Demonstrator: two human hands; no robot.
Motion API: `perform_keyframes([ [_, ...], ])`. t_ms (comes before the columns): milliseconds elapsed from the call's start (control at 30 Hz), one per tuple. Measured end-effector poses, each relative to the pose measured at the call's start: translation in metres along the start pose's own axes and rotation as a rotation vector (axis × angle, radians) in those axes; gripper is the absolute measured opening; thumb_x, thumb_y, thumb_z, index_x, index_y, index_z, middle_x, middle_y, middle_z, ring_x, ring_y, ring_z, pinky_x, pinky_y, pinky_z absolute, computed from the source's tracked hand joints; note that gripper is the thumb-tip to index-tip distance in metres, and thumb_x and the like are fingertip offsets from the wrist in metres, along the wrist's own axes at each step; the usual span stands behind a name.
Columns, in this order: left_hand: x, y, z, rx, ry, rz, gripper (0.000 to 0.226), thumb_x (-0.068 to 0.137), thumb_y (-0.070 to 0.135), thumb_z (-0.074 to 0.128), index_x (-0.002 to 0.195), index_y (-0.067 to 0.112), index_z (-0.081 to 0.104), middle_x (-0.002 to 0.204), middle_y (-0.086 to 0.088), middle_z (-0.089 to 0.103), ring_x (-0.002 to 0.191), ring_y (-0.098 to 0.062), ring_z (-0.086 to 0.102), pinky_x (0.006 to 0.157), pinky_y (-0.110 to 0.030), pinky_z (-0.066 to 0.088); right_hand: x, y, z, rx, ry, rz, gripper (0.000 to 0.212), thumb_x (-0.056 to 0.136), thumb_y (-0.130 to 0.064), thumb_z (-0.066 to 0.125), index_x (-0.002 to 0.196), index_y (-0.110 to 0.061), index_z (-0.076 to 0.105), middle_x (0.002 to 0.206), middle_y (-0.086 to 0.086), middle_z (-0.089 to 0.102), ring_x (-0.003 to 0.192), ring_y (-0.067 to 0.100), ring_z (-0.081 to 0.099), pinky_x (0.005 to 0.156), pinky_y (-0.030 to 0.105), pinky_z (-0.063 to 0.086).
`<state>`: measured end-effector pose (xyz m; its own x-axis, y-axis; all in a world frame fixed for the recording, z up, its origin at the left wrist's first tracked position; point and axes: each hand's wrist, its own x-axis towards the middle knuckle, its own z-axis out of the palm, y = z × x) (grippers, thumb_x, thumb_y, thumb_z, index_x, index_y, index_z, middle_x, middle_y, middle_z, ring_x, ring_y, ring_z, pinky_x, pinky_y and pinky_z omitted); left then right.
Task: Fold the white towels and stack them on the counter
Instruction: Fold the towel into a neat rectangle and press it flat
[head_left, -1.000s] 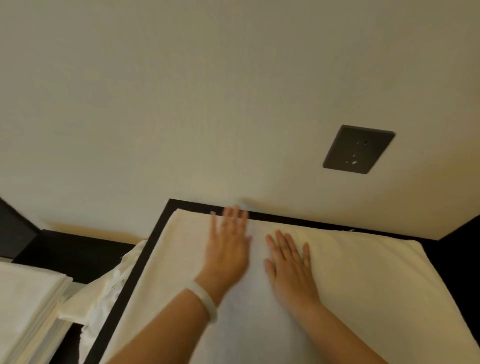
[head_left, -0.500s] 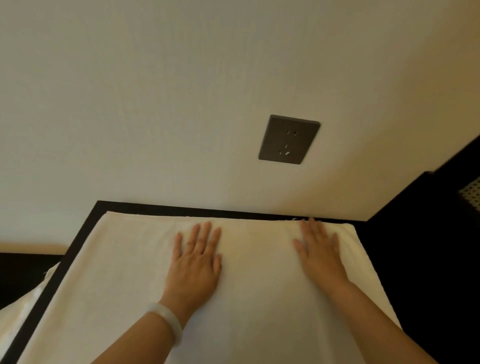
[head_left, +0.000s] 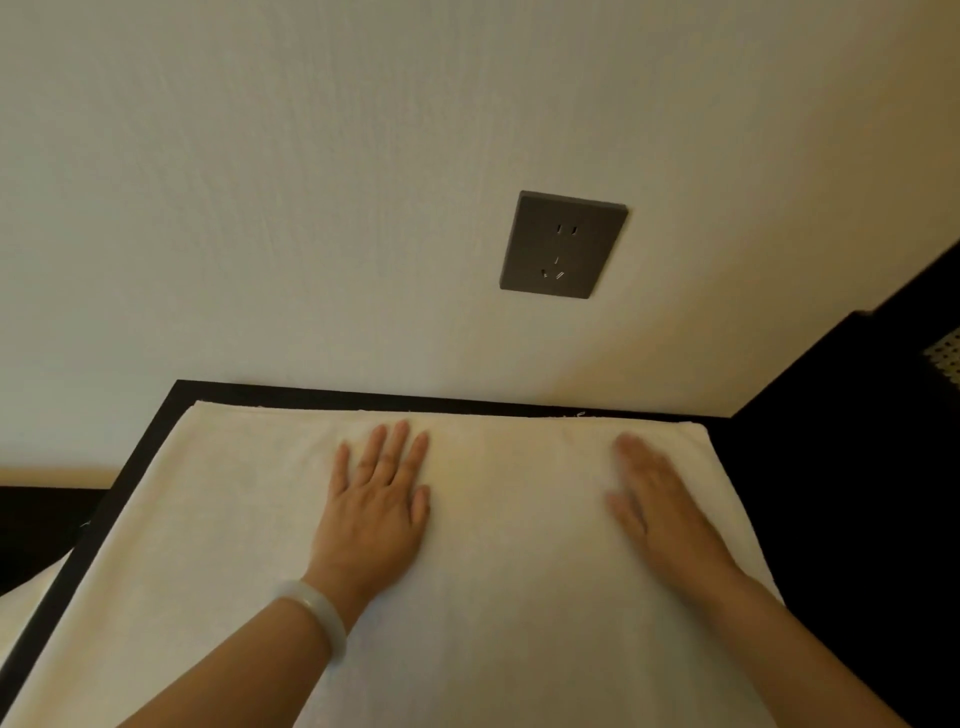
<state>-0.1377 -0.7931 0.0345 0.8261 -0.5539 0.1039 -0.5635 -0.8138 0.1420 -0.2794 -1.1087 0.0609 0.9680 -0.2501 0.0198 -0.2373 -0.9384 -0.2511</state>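
Note:
A white towel lies spread flat over the dark counter, reaching almost to the wall. My left hand presses flat on the towel's middle, fingers straight and pointing at the wall; a pale bangle sits on that wrist. My right hand lies flat on the towel near its right edge, slightly blurred, fingers extended. Neither hand holds any fabric.
A dark wall socket sits on the cream wall above the counter. More white cloth shows past the counter's left edge. Dark furniture stands right of the towel.
My right hand slid rightward across the towel, away from the left hand, toward the towel's right edge. The view has swung right, so the folded stack at left is out of sight.

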Motion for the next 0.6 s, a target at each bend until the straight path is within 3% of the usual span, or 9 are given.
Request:
perform_keyframes([
  [33, 0.001, 0.000, 0.000, -0.003, -0.004, 0.001, 0.060, 0.099, 0.044, 0.020, 0.156, 0.024, 0.023, 0.162, -0.001, 0.020, 0.150, -0.023, 0.017, 0.118, -0.049, 0.007, -0.007, 0.004, 0.003, -0.052, -0.058, -0.085, 0.063, 0.101, -0.054, 0.022, 0.156, -0.028, 0.007, 0.162, -0.014, -0.004, 0.150, 0.001, -0.007, 0.122, 0.025, -0.006],
  [100, 0.000, 0.000, 0.000, -0.007, -0.020, -0.007, 0.061, 0.099, 0.045, 0.017, 0.156, 0.025, 0.020, 0.163, -0.001, 0.016, 0.151, -0.022, 0.013, 0.119, -0.048, 0.004, 0.000, 0.034, 0.003, -0.126, -0.053, -0.026, 0.067, 0.098, -0.057, 0.016, 0.157, -0.025, 0.010, 0.163, -0.011, 0.001, 0.150, 0.001, -0.006, 0.122, 0.027, -0.006],
  [200, 0.000, 0.002, -0.007, -0.035, -0.055, -0.014, 0.065, 0.096, 0.049, 0.007, 0.157, 0.027, 0.010, 0.164, 0.002, 0.007, 0.151, -0.019, 0.003, 0.121, -0.047, 0.000, 0.023, 0.054, -0.012, -0.153, -0.009, 0.413, 0.068, 0.103, -0.048, 0.026, 0.158, -0.010, 0.011, 0.166, 0.007, 0.007, 0.153, 0.018, 0.003, 0.123, 0.039, 0.001],
  [233, 0.000, 0.002, -0.008, -0.049, -0.072, -0.019, 0.067, 0.094, 0.050, 0.002, 0.157, 0.028, 0.005, 0.164, 0.003, 0.001, 0.151, -0.018, -0.002, 0.122, -0.047, -0.002, 0.028, 0.042, -0.013, -0.144, 0.040, 0.461, 0.067, 0.104, -0.044, 0.029, 0.156, -0.005, 0.014, 0.164, 0.013, 0.011, 0.152, 0.024, 0.008, 0.123, 0.042, 0.003],
  [300, 0.000, 0.002, -0.011, -0.060, -0.102, -0.026, 0.070, 0.091, 0.051, -0.005, 0.157, 0.030, -0.003, 0.164, 0.005, -0.008, 0.151, -0.017, -0.010, 0.122, -0.047, -0.006, 0.022, -0.009, -0.004, -0.042, 0.141, 0.341, 0.069, 0.102, -0.044, 0.031, 0.154, 0.001, 0.021, 0.161, 0.018, 0.017, 0.151, 0.030, 0.014, 0.123, 0.040, 0.000],
  [400, -0.001, 0.001, -0.015, -0.061, -0.138, -0.008, 0.072, 0.088, 0.053, -0.012, 0.156, 0.030, -0.009, 0.164, 0.005, -0.012, 0.150, -0.016, -0.016, 0.122, -0.045, -0.009, -0.031, -0.082, 0.029, 0.003, 0.017, -0.115, 0.071, 0.096, -0.052, 0.025, 0.155, -0.012, 0.024, 0.162, 0.003, 0.015, 0.151, 0.018, 0.010, 0.121, 0.034, -0.002],
  [467, -0.007, -0.001, -0.020, -0.099, -0.177, 0.002, 0.072, 0.086, 0.056, -0.014, 0.154, 0.031, -0.012, 0.164, 0.004, -0.014, 0.149, -0.015, -0.019, 0.122, -0.044, -0.011, -0.050, -0.077, 0.034, -0.089, -0.047, -0.175, 0.066, 0.098, -0.054, 0.021, 0.157, -0.024, 0.020, 0.164, -0.005, 0.012, 0.152, 0.010, 0.004, 0.121, 0.035, -0.002],
  [533, -0.026, -0.003, -0.025, -0.104, -0.205, 0.005, 0.070, 0.088, 0.057, -0.013, 0.153, 0.032, -0.013, 0.162, 0.004, -0.017, 0.149, -0.017, -0.019, 0.122, -0.044, -0.011, -0.049, -0.042, 0.026, -0.125, -0.004, 0.043, 0.068, 0.097, -0.056, 0.013, 0.157, -0.026, 0.015, 0.165, -0.005, 0.009, 0.152, 0.011, 0.001, 0.122, 0.035, -0.005],
  [600, -0.053, 0.003, -0.029, -0.056, -0.117, 0.026, 0.068, 0.095, 0.055, -0.001, 0.156, 0.027, 0.002, 0.164, -0.001, -0.002, 0.151, -0.023, -0.003, 0.121, -0.048, -0.003, -0.049, -0.010, 0.009, -0.155, 0.010, 0.325, 0.067, 0.101, -0.056, 0.016, 0.158, -0.023, 0.010, 0.166, 0.000, 0.005, 0.152, 0.015, -0.001, 0.123, 0.039, -0.005],
])
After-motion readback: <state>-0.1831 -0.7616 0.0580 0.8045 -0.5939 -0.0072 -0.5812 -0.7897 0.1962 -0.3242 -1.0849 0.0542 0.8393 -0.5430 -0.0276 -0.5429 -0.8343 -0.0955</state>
